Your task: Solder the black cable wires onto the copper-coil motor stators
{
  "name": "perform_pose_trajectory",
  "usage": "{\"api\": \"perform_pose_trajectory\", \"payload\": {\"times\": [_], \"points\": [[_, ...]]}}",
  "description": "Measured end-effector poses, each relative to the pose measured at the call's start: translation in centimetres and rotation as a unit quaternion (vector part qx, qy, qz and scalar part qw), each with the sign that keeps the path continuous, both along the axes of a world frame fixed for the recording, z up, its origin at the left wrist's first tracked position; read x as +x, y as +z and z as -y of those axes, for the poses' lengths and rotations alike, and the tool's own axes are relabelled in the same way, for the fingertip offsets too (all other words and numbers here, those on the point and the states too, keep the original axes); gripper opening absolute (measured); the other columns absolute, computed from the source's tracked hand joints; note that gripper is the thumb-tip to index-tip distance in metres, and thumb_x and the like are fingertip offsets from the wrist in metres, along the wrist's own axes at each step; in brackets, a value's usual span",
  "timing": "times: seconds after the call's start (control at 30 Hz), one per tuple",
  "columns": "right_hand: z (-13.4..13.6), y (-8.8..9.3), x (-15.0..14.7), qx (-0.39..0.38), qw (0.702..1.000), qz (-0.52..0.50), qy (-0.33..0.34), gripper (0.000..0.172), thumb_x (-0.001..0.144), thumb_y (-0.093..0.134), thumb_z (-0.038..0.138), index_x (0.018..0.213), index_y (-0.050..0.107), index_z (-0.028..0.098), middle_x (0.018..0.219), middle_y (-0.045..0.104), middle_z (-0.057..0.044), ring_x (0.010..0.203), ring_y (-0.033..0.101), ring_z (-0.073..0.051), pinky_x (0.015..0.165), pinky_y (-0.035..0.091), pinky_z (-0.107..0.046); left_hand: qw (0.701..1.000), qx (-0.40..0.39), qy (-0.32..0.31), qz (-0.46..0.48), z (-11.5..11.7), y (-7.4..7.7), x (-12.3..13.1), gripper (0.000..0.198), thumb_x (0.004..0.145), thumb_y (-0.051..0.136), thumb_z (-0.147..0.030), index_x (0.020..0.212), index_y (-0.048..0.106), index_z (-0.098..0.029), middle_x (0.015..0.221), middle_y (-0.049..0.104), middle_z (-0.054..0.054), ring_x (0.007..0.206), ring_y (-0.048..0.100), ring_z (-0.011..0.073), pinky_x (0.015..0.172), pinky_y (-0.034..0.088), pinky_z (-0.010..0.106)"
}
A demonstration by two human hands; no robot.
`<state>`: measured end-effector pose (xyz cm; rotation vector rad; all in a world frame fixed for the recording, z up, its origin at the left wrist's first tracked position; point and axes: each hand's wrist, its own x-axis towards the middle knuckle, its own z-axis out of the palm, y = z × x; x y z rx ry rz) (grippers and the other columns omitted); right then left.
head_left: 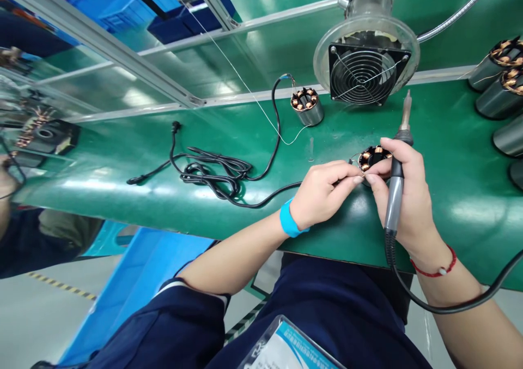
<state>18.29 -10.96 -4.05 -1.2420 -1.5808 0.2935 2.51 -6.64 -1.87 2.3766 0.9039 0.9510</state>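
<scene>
At left, on the green counter, black cables in loose loops; supple, probably, but springy, so best taken by the thick jacket; more to the right, near the fan, an upright farther stator, joined at its top to one cable.

Next, left hand, with thumb and forefinger closed on a thin wire, just before the nearer stator; this wire to be judged soft, easy to bend or break; better to pinch it close to the end and to pull very little.

Nearer stator seemingly resting on the counter, copper coils upwards, partly hidden behind the fingers; likely heavy for its size, hard, smooth and perhaps slippery at the metal shell; to be taken around the outer wall, never by the fragile coils.

Then soldering iron, tip pointing away from the body; light and stiff, to judge by its slim form, but maybe hot at the metal end; to be held only at the handle.

Right hand gripping this handle, lodged between the fingers, with thumb and forefinger also pinching at the thin wire; at far right, more stators, of the same heavy-looking kind.
</scene>
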Motion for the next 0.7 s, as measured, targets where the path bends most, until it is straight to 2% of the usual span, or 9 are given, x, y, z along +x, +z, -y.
{"api": "perform_pose_trajectory", "payload": {"times": [0.07, 0.17, 0.23, 0.37, 0.43, 0.57, 0.7], "points": [[0.0, 0.0, 0.0, 0.001, 1.000, 0.003, -0.002, 0.045, 0.092, 0.052, 0.027, 0.135, 0.039, 0.032, 0.086, 0.066, 0.000, 0.080, 0.064, -0.020, 0.081, 0.054, -0.042, 0.999, -0.038, -0.014, -0.026, 0.1, 0.8, -0.2, 0.016, 0.093, 0.054, -0.022, 0.086, 0.066, -0.015, 0.071, 0.064, 0.000, 0.062, 0.055, 0.0093, 0.061, 0.045, 0.020], [0.1, -0.1, -0.1, -0.003, 1.000, 0.000, 0.002, 0.045, 0.093, 0.050, 0.028, 0.136, 0.037, 0.032, 0.088, 0.066, 0.000, 0.083, 0.065, -0.020, 0.083, 0.053, -0.042, 0.996, -0.022, -0.024, -0.081, 0.2, 1.6, -0.6, 0.018, 0.095, 0.050, -0.022, 0.096, 0.066, -0.014, 0.079, 0.064, 0.003, 0.072, 0.058, 0.0128, 0.069, 0.048, 0.024], [0.1, 0.0, -0.2, -0.004, 1.000, -0.001, 0.003, 0.044, 0.093, 0.051, 0.028, 0.135, 0.038, 0.032, 0.088, 0.066, 0.000, 0.083, 0.065, -0.020, 0.084, 0.053, -0.042, 0.995, -0.036, -0.026, -0.093, 0.1, 1.9, -0.7, 0.020, 0.095, 0.046, -0.020, 0.095, 0.065, -0.014, 0.079, 0.064, 0.004, 0.074, 0.058, 0.0131, 0.071, 0.048, 0.024], [0.1, 0.2, -0.1, -0.005, 1.000, -0.007, 0.007, 0.045, 0.091, 0.054, 0.025, 0.134, 0.040, 0.031, 0.085, 0.065, 0.001, 0.082, 0.065, -0.019, 0.084, 0.053, -0.041, 0.983, -0.176, -0.036, -0.043, -0.2, 2.3, -0.5, 0.018, 0.094, 0.048, -0.020, 0.081, 0.058, -0.015, 0.073, 0.061, 0.000, 0.068, 0.055, 0.0103, 0.065, 0.045, 0.021], [0.1, 0.3, 0.0, -0.007, 1.000, -0.010, 0.010, 0.045, 0.090, 0.056, 0.025, 0.133, 0.041, 0.030, 0.084, 0.065, 0.002, 0.082, 0.065, -0.018, 0.085, 0.053, -0.041, 0.975, -0.221, -0.039, -0.008, -0.3, 2.2, -0.3, 0.017, 0.092, 0.051, -0.022, 0.078, 0.055, -0.015, 0.071, 0.059, -0.002, 0.066, 0.053, 0.0097, 0.063, 0.044, 0.020], [0.1, 0.2, 0.0, -0.005, 1.000, -0.006, 0.007, 0.043, 0.092, 0.054, 0.027, 0.133, 0.041, 0.030, 0.086, 0.065, 0.001, 0.082, 0.064, -0.019, 0.083, 0.053, -0.041, 0.978, -0.206, -0.015, 0.024, -0.1, 1.7, 0.0, 0.014, 0.089, 0.053, -0.020, 0.076, 0.055, -0.016, 0.071, 0.058, -0.001, 0.067, 0.052, 0.0102, 0.064, 0.043, 0.022], [0.1, 0.1, -0.1, -0.008, 1.000, 0.010, 0.006, 0.040, 0.093, 0.052, 0.030, 0.132, 0.041, 0.029, 0.086, 0.065, 0.000, 0.077, 0.064, -0.019, 0.077, 0.053, -0.039, 0.991, -0.132, 0.013, 0.013, 0.3, 1.1, 0.3, 0.013, 0.088, 0.053, -0.018, 0.076, 0.053, -0.017, 0.073, 0.058, -0.001, 0.067, 0.051, 0.0109, 0.064, 0.043, 0.023]]}}
